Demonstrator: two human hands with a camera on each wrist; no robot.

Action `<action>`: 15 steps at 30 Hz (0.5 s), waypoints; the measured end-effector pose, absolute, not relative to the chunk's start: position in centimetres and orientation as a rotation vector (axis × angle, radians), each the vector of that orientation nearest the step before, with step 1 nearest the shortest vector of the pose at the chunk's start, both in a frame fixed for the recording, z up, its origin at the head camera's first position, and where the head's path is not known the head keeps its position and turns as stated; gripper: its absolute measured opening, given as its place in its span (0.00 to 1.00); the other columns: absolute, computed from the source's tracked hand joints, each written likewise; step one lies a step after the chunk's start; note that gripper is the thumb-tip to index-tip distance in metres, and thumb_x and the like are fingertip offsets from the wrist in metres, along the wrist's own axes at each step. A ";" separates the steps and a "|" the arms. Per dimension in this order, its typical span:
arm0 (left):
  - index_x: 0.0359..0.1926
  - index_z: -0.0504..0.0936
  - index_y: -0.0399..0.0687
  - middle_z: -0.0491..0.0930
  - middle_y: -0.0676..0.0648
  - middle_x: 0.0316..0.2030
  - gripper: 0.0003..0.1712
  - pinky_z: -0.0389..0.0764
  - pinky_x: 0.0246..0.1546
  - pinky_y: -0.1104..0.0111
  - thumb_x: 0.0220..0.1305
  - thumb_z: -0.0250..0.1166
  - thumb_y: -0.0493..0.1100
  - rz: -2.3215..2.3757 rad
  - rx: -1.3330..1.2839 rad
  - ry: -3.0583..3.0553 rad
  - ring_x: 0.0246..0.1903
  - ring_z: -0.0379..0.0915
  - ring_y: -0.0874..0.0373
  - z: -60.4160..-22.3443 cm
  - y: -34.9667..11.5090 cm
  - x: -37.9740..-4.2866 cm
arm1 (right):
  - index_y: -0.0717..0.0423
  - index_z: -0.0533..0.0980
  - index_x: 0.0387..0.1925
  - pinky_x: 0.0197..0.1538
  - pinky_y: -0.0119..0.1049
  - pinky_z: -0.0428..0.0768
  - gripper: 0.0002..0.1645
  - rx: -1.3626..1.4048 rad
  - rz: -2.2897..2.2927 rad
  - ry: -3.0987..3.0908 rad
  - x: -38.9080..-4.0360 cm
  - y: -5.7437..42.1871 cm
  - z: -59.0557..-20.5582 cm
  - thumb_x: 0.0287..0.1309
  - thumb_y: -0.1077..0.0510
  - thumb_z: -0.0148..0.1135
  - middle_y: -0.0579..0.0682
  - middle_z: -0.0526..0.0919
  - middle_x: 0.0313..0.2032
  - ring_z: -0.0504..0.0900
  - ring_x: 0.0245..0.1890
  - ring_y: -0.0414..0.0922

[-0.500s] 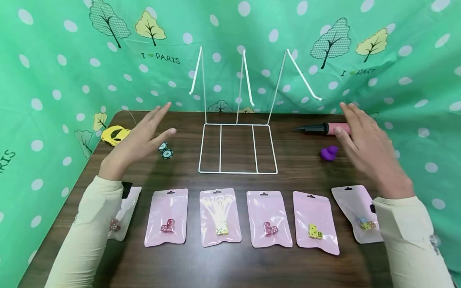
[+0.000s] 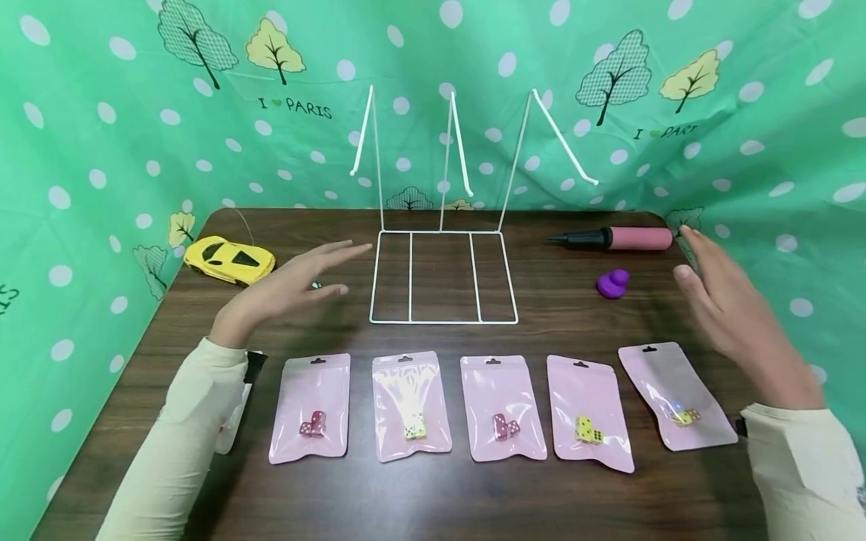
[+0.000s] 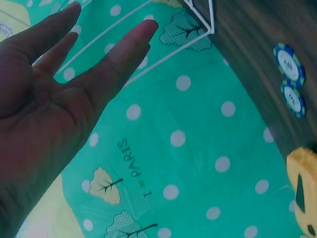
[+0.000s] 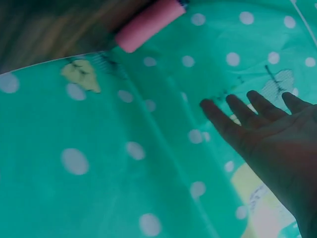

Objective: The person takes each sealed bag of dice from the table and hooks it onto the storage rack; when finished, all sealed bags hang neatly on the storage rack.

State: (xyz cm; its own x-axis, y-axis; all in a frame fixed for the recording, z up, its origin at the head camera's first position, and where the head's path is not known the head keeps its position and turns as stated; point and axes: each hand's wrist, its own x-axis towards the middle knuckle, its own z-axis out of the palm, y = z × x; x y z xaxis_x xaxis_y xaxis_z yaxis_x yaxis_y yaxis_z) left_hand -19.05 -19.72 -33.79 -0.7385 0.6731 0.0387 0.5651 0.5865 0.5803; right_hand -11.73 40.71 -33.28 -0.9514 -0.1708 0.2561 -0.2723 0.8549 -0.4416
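Note:
My left hand (image 2: 287, 289) hovers above the table with straight fingers pointing toward a white wire rack (image 2: 444, 322), holding nothing. Below it lie two poker chips (image 3: 290, 64), mostly hidden by the hand in the head view. A yellow toy car (image 2: 230, 260) stands to its left. Over the table's right side my right hand (image 2: 740, 319) is raised, fingers extended and nothing in its grasp. Nearest to it are a pink and black hand pump (image 2: 639, 238), a purple rubber duck (image 2: 613, 284) and a clear-fronted zip pouch (image 2: 666, 383) with dice inside.
Along the front runs a row of pink zip pouches (image 2: 311, 391) holding red, white or yellow dice; the leftmost is partly covered by my left sleeve. Three upright hooked arms (image 2: 460, 143) rise from the rack's back. A green dotted curtain (image 2: 487, 45) hangs behind.
My left hand has moved right toward the rack, uncovering the toy car and covering most of the chips. The right hand has moved outward to the right and lower, exposing the pump and the rightmost pouch.

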 end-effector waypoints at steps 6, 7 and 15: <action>0.81 0.66 0.39 0.60 0.28 0.80 0.39 0.61 0.76 0.37 0.73 0.67 0.29 0.847 1.076 2.571 0.80 0.54 0.30 -35.1 -18.8 -19.2 | 0.57 0.44 0.88 0.83 0.59 0.32 0.35 0.301 0.863 -2.775 -10.3 42.8 -34.5 0.89 0.52 0.31 0.74 0.46 0.83 0.40 0.83 0.73; 0.81 0.67 0.39 0.60 0.28 0.80 0.38 0.61 0.76 0.37 0.73 0.67 0.29 0.846 1.082 2.563 0.79 0.54 0.30 -35.4 -18.6 -19.3 | 0.56 0.44 0.88 0.83 0.59 0.31 0.35 0.284 0.879 -2.775 -10.0 43.1 -34.7 0.89 0.52 0.31 0.74 0.45 0.83 0.39 0.83 0.73; 0.79 0.73 0.43 0.62 0.31 0.80 0.34 0.62 0.75 0.37 0.74 0.66 0.30 0.865 1.059 2.470 0.79 0.56 0.31 -37.2 -17.9 -19.5 | 0.55 0.43 0.88 0.83 0.53 0.31 0.36 0.202 0.893 -2.789 -8.3 45.3 -36.1 0.88 0.53 0.32 0.75 0.45 0.83 0.39 0.82 0.74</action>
